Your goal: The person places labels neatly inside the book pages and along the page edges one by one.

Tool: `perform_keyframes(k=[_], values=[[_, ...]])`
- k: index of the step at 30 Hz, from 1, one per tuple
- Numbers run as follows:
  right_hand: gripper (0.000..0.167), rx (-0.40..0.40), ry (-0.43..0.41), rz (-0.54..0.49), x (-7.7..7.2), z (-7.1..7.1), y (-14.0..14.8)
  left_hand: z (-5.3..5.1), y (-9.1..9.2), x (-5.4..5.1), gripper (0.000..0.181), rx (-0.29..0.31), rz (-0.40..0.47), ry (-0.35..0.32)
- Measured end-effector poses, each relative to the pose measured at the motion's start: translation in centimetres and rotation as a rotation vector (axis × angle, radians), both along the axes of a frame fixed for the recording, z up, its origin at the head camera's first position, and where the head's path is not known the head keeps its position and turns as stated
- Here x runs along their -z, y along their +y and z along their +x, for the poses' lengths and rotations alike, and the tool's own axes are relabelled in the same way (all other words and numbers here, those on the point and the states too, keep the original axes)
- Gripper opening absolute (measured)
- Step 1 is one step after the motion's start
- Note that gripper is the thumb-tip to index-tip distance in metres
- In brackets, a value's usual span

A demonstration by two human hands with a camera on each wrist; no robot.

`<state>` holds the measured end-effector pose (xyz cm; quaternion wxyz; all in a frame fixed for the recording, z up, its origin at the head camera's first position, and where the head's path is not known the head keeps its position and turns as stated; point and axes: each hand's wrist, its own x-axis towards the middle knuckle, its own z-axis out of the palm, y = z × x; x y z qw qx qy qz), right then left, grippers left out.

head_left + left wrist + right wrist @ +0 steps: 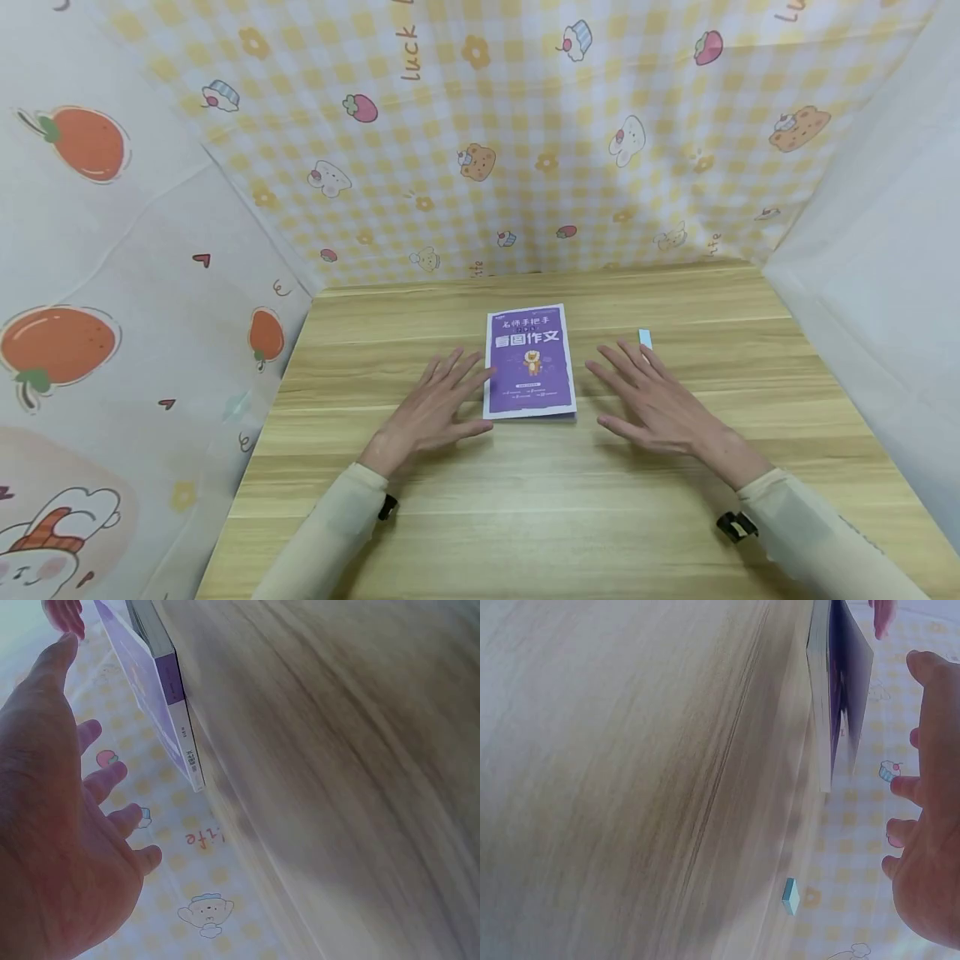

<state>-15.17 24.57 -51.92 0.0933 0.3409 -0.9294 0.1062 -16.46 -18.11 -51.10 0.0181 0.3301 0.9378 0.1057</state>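
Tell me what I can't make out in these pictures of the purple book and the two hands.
- Head view: the near end of the pale blue block, hidden behind the right hand.
- Head view: the small print low on the purple book, too small to read.
- Left wrist view: one end of the book, cut off by the top edge.
- Right wrist view: most of the left hand, cut off likewise.
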Motion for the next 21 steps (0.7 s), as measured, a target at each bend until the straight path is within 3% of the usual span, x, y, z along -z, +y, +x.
perform_keyframes(k=[21], values=[[0.082,0.045,0.015,-0.02,-0.34,-0.56,-0.28,-0.35,0.87,-0.05,0.092,0.011,-0.009,0.009]])
